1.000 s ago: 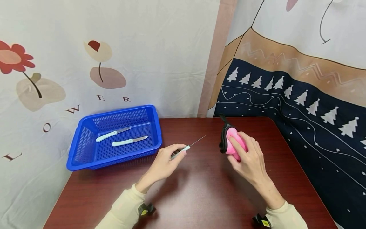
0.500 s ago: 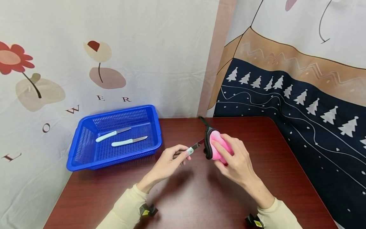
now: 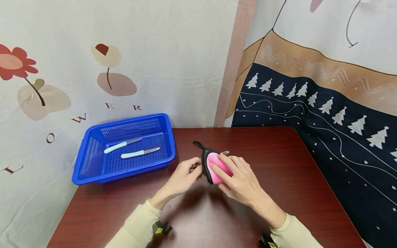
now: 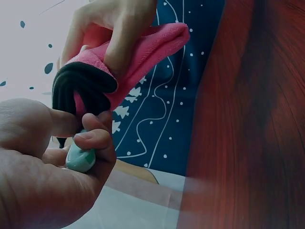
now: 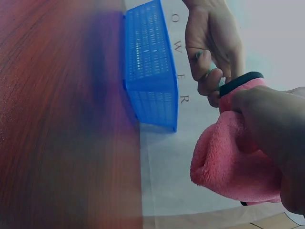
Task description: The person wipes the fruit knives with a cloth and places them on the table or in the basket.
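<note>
A small knife has its pale green handle (image 4: 80,158) in the curled fingers of my left hand (image 3: 180,177). Its blade lies mostly hidden by a fuzzy pink cloth (image 3: 214,162) with black edging, and the blade tip (image 3: 225,152) shows just past the cloth's far side. My right hand (image 3: 243,177) grips this cloth, folded, over the blade. A black loop (image 3: 198,145) sticks out from the cloth's upper left corner. In the right wrist view the cloth's loose fold (image 5: 224,162) hangs below the fingers.
A blue perforated basket (image 3: 124,174) stands on the left of the dark red table (image 3: 297,193). Inside it lie two knives with pale handles, one knife (image 3: 119,147) behind the other knife (image 3: 136,154). Printed fabric hangs behind the table.
My right hand has brought the pink cloth leftward from apart from the knife to over its blade. The left hand stays nearly in place, the knife turned slightly so its flat side showed midway.
</note>
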Motion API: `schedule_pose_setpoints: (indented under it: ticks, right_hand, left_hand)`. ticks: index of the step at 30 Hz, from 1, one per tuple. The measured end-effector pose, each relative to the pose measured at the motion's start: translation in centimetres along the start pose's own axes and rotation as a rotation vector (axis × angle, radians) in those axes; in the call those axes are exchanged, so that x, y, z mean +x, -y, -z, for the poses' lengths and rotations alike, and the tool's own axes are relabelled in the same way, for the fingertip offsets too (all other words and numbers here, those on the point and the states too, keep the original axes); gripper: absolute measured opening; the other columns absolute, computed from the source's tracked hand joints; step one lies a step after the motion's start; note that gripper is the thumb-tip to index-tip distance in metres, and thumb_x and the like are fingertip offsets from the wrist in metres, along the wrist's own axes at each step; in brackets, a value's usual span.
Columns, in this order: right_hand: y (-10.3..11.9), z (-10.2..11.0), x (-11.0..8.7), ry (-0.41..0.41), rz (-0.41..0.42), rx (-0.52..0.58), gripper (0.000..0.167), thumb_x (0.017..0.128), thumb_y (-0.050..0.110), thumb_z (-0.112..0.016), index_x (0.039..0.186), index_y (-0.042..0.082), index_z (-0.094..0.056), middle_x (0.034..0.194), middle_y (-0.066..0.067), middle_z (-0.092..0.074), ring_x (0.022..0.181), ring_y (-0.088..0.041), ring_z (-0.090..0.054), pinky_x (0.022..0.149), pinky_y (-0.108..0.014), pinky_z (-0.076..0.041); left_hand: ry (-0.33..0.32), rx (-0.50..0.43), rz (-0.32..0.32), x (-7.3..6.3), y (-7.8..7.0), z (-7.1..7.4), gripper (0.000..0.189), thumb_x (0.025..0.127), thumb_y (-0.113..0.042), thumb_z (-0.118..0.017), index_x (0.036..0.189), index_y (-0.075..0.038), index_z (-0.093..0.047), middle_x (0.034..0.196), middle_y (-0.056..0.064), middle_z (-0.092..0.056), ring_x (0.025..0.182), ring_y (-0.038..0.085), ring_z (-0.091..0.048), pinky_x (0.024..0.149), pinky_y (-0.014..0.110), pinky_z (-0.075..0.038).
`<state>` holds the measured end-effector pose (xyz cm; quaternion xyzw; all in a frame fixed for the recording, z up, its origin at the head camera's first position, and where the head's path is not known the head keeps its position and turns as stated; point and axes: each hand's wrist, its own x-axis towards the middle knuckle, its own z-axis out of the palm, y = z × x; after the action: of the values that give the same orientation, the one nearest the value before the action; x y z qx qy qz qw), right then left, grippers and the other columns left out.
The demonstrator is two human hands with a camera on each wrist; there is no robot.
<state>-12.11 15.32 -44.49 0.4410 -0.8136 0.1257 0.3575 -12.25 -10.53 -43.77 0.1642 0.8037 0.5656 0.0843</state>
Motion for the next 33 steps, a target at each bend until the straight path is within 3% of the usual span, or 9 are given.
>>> schedule_pose_setpoints:
  ticks: [6,12,25,33]
  right_hand:
    - [0.2,0.1,0.3,0.036,-0.001,-0.056,0.069,0.082,0.023,-0.095,0.147,0.018,-0.073,0.141,-0.019,-0.070,0.113,-0.035,-0.065,0.093,-0.048,-0.059]
    - [-0.3,0.1,0.1,0.037,-0.010,-0.097,0.067,0.081,0.023,-0.096,0.144,0.017,-0.075,0.140,-0.021,-0.071,0.111,-0.035,-0.065,0.091,-0.049,-0.060]
    - [-2.1,0.6,-1.0,0.042,-0.090,-0.131,0.069,0.079,0.019,-0.094,0.145,0.017,-0.074,0.142,-0.022,-0.069,0.108,-0.037,-0.065,0.089,-0.052,-0.060]
    - [-3.6,1.0,-2.0,0.032,-0.126,-0.151,0.072,0.077,0.017,-0.091,0.147,0.014,-0.073,0.143,-0.025,-0.068,0.107,-0.040,-0.065,0.086,-0.054,-0.059]
  left_hand:
    - [0.008,-0.002,0.015,-0.1,-0.2,0.0,0.020,0.115,-0.016,-0.056,0.112,-0.009,-0.074,0.083,0.007,-0.069,0.070,0.010,-0.063,0.063,0.020,-0.051]
    - [0.020,-0.025,0.009,-0.3,-0.4,0.2,0.022,0.117,-0.020,-0.057,0.115,-0.006,-0.074,0.091,0.004,-0.072,0.073,0.008,-0.062,0.063,0.020,-0.049]
    - [0.009,-0.053,0.043,-0.4,-0.3,0.5,0.020,0.117,-0.019,-0.060,0.117,-0.006,-0.075,0.090,0.001,-0.069,0.070,0.005,-0.056,0.058,0.018,-0.039]
    - [0.015,-0.057,0.043,-0.4,-0.1,0.5,0.018,0.117,-0.020,-0.060,0.115,-0.010,-0.075,0.090,-0.001,-0.069,0.070,0.005,-0.055,0.058,0.018,-0.040]
